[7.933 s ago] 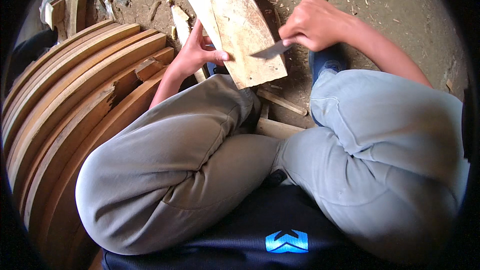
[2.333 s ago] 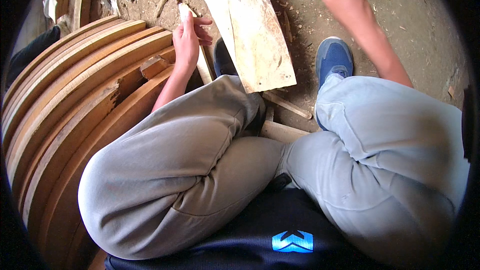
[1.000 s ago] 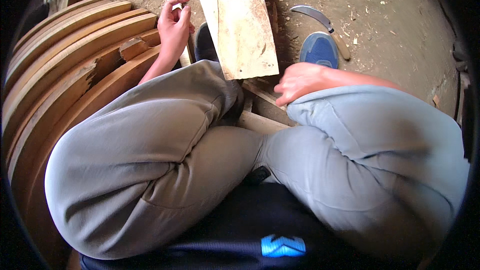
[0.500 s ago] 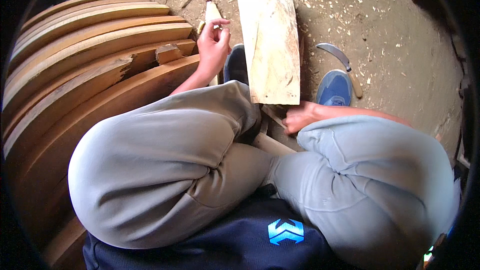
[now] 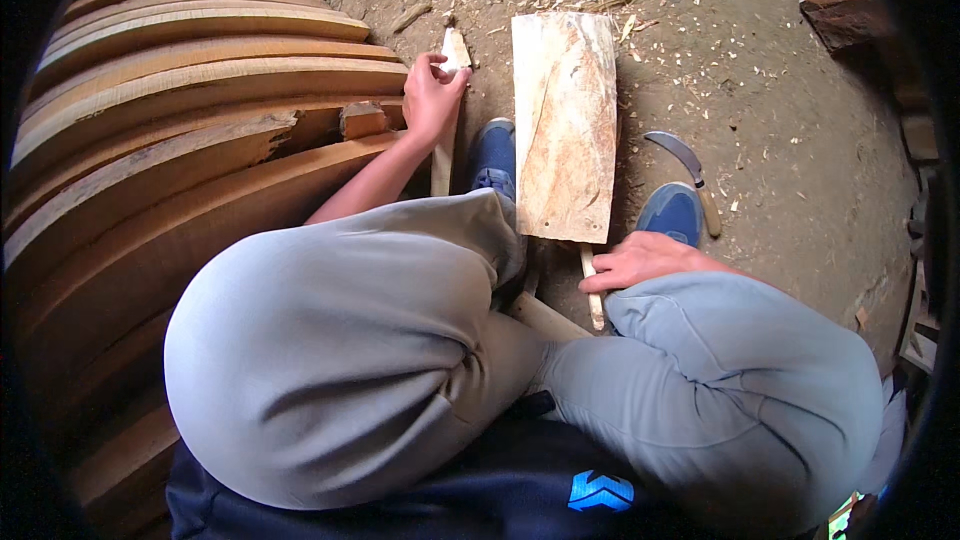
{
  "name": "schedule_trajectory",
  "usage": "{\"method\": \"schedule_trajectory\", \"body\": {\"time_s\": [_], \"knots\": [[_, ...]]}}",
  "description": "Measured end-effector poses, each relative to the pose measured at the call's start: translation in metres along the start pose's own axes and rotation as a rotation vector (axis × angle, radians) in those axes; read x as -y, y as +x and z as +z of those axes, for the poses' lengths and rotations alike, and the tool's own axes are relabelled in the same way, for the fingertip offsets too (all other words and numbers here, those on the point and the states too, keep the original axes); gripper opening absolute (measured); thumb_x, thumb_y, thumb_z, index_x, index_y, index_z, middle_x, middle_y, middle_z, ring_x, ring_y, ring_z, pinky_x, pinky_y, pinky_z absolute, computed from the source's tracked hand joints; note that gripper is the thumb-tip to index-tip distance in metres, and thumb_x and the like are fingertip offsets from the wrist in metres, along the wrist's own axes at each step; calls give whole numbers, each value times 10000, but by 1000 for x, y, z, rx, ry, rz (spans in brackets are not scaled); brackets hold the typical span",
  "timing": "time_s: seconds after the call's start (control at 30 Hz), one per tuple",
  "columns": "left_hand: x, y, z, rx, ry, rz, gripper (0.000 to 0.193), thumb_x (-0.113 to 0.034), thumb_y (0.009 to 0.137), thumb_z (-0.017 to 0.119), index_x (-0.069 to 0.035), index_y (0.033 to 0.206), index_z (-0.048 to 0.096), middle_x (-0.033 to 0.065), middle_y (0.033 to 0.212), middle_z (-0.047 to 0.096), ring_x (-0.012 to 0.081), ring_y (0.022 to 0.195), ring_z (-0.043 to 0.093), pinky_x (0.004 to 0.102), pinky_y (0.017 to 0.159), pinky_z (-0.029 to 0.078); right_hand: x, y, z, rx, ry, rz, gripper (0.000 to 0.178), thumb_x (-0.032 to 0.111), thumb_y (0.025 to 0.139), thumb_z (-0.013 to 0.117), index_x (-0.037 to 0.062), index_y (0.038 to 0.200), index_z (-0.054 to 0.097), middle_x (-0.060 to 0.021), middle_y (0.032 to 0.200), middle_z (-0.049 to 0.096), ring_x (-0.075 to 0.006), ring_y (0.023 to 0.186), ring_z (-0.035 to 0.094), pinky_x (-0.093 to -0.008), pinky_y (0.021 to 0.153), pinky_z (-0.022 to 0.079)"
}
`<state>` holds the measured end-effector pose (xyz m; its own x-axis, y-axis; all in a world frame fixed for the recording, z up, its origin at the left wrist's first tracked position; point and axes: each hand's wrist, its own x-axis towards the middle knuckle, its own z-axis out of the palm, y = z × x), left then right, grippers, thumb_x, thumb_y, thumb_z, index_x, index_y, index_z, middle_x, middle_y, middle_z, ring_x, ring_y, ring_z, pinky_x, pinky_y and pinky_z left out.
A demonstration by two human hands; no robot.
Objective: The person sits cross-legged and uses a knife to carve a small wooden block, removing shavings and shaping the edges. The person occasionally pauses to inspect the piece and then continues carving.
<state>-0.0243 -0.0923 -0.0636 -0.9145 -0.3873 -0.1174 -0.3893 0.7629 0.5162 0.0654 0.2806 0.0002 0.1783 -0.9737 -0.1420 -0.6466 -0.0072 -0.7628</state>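
Observation:
A thick pale wooden block (image 5: 566, 130) stands on the ground between my feet, its rough, streaked top facing up. Just beyond its near end, my right hand (image 5: 640, 260) is closed, fingers curled over a thin wooden stick (image 5: 597, 310); the stick's far part is hidden under the block's edge. My left hand (image 5: 432, 100) is over the ground left of the block, thumb and forefinger apart. Beside its fingertips lies a narrow pale strip of wood (image 5: 456, 50), partly covered by the hand. Any contact between them is unclear.
Curved planks (image 5: 230, 80) are stacked along the left, with a small wood chunk (image 5: 362, 120) on them. A sickle (image 5: 682, 155) with a wooden handle lies by my right shoe (image 5: 672, 212). Shavings litter the dirt floor (image 5: 770, 140). A dark timber (image 5: 845, 5) sits at far right.
My right hand has drawn the thin stick nearer and more into sight. My left hand has shifted to the pale strip's upper part. The whole view has moved slightly.

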Motion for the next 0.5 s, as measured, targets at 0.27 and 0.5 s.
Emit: {"method": "schedule_trajectory", "body": {"time_s": [0.27,0.5], "knots": [[-21,18,-2,-10,128,-89,445,-418,755,789,-118,1066,684,92,998,672,285,951,665,425,835,525,23,-34,-37,-238,405,324,333,87,852,631,151,1174,691,-79,1001,667,-303,931,678,-392,749,541],[-18,18,-3,-101,61,-95,317,-353,829,692,-126,1046,740,98,1053,686,290,980,673,426,840,526,12,-65,-48,-343,697,509,250,37,878,657,92,1114,720,-85,1050,699,-266,995,671,-354,869,514]]}}
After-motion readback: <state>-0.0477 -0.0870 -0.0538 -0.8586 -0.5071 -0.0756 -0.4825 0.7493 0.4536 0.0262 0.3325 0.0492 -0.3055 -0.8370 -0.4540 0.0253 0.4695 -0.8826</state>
